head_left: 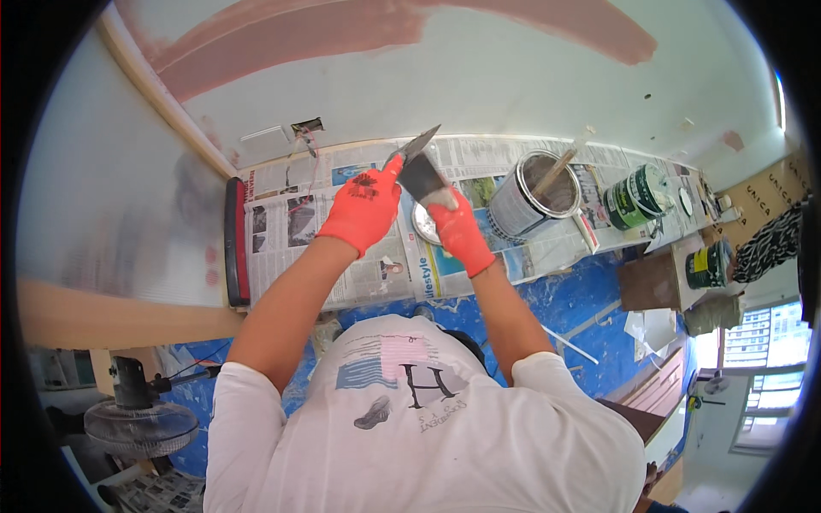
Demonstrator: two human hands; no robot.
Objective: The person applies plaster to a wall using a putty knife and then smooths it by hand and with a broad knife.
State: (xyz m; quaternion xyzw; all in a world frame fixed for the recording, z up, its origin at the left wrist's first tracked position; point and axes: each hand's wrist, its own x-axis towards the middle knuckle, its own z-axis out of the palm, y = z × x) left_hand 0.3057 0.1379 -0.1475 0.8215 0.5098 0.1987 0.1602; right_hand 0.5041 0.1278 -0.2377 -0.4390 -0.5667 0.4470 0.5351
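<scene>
My left hand (pixel 366 205), in an orange work glove, is closed round a putty knife (pixel 419 144) whose pointed grey blade angles up to the right. In my right hand (pixel 460 229), gloved alike, is a scraper (pixel 422 177) with a broad dark blade tilted up to the left. The two blades meet or overlap just above the gloves; whether they touch I cannot tell. Beside the right glove, partly hidden by it, lies a round white container or lid (pixel 423 224). Right of that hand stands an open metal can (pixel 516 205) with a stick-like handle (pixel 554 173) leaning in it.
Newspaper (pixel 351 278) covers the bench along the wall (pixel 479 85), which bears pinkish-brown patches. A green tub (pixel 631 202) stands right of the can. Wires (pixel 315 162) hang from a wall opening. Blue sheeting (pixel 581 299) covers the floor; a fan (pixel 141 427) stands lower left.
</scene>
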